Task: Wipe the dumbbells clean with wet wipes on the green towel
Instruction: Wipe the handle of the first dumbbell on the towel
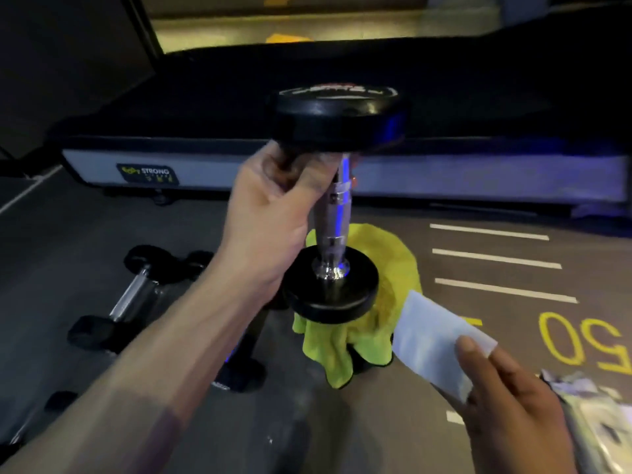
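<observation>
A dumbbell (333, 206) is stood upright on one black end on a crumpled green towel (372, 323), which lies on the grey gym floor in front of a long, low black-topped platform (307, 97). The risk from here is judged to be tipping: the weight is balanced on a single disc over soft, bunched cloth (not a flat base), so a sideways push from wiping could make it topple or roll off the towel onto the floor. A slip could also be caused by moisture reaching the chrome handle. The left hand (273, 206) is curled just under the upper disc, with fingers and thumb wrapped around the top of the handle, so the dumbbell is steadied by that grip. The right hand (506, 395) is held low, near the towel's right side and apart from the dumbbell; a pale folded wet wipe (434, 340) is pinched between its thumb and fingers and has not yet been laid on the metal. More dumbbells (136, 295) are lying on the floor to the left of the towel, and a crinkled wipe packet (595, 408) is seen at the right edge.
</observation>
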The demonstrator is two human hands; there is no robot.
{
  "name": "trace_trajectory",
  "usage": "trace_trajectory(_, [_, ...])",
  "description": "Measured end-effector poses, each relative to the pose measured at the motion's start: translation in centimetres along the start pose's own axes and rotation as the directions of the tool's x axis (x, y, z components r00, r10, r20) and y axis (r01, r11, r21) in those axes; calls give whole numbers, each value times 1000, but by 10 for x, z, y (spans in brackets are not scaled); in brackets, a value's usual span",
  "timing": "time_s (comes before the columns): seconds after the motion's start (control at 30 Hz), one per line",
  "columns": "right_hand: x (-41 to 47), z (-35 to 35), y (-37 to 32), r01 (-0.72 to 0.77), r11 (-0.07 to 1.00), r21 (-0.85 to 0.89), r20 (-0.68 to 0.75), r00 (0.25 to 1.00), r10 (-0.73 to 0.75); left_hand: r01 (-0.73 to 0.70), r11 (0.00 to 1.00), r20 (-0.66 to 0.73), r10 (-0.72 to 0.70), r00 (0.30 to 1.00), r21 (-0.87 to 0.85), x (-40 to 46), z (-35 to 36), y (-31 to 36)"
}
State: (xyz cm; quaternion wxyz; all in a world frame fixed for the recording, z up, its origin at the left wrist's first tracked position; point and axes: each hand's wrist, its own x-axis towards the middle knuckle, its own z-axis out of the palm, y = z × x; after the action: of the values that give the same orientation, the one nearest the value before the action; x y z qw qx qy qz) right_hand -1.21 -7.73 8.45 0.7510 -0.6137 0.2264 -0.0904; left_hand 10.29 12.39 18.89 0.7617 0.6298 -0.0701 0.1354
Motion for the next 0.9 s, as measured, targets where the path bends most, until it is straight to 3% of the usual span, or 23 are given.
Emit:
trace_trajectory(0.13, [16,1,-12,37,999,5,-35,999,-37,61,997,3,-61,998,48,2,12,-29])
trace_trajectory(0.27, [25,0,-15,57,996,-65,41,998,-55,113,993,-60,-111,992,18,-2,7,-41])
trace_trajectory(0.37, [39,6,-38,207,963,-175,192,966,-173,118,993,-56,-117,992,17,5,0,-41])
trace_trajectory(0.43, [52,19,-55,347,901,-261,347,904,-248,136,990,-53,-134,990,43,9,-4,-41])
trace_trajectory(0.57, [80,56,-69,561,717,-414,445,812,-378,144,987,-54,-140,989,78,13,0,-44])
trace_trajectory(0.73, [93,74,-39,529,726,-439,502,815,-290,120,983,-81,-109,991,136,20,-2,-41])
trace_trajectory(0.9, [83,80,-39,558,668,-492,559,791,-249,201,979,-108,-200,974,7,22,3,-29])
